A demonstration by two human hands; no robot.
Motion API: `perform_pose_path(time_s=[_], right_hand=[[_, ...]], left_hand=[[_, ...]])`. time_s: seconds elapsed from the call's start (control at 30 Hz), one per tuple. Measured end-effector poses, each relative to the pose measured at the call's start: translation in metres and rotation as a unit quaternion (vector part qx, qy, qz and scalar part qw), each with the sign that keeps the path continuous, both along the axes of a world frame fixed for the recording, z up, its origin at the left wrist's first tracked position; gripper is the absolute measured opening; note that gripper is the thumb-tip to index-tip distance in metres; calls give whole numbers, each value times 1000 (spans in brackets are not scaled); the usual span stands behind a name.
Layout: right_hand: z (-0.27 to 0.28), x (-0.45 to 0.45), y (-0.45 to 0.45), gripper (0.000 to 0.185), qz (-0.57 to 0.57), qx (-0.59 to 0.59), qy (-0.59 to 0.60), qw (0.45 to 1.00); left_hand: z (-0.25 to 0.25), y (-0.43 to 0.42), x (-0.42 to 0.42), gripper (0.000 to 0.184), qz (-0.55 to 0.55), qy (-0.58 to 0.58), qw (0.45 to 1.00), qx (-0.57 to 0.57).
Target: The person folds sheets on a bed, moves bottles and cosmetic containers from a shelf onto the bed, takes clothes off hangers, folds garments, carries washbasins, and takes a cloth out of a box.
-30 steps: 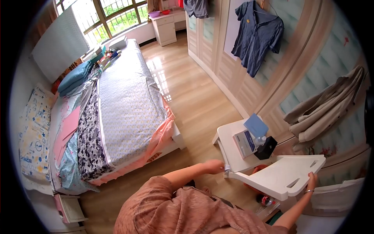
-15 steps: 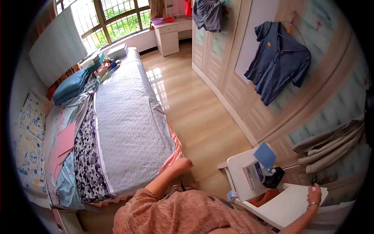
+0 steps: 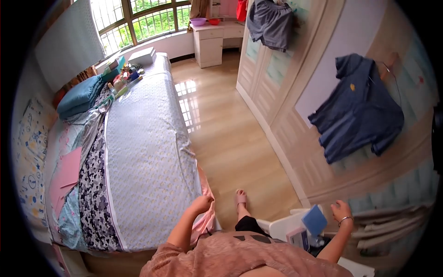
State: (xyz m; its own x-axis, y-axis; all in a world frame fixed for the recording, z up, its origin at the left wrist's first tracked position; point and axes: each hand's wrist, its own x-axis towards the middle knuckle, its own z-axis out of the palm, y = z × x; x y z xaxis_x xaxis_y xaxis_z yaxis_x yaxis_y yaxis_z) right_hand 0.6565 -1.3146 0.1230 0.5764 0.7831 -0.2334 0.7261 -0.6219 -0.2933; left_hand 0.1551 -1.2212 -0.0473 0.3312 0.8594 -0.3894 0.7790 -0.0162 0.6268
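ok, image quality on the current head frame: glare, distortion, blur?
Head view: window partly washed out, its bright reflection on the floor; head view: wide-angle bending, black corners; head view, lower right: hanging beige clothes look smeared, motion or focus can't be told; head view: left hand and right hand readable.

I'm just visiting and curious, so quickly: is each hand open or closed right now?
Left hand: loosely curled; whether it grips anything can't be told.
Right hand: open, nothing visibly held.
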Motion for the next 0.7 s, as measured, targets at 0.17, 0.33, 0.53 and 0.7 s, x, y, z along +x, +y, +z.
perform_pose_path(time_s=[0.17,0.33,0.53,0.7], right_hand=[[0,-3,170,41,34,-63,13,997],[19,-18,289,42,106,-91,-55,989],[-21,-60,437,44,231,-104,-39,966],[-18,-184,541,42,408,-81,112,903]], left_hand=[[-7,112,21,25,85,-30,996,1],[25,215,69,23,41,-19,999,6],[39,274,58,21,20,4,999,-30],[22,298,2,20,137,4,989,-57]])
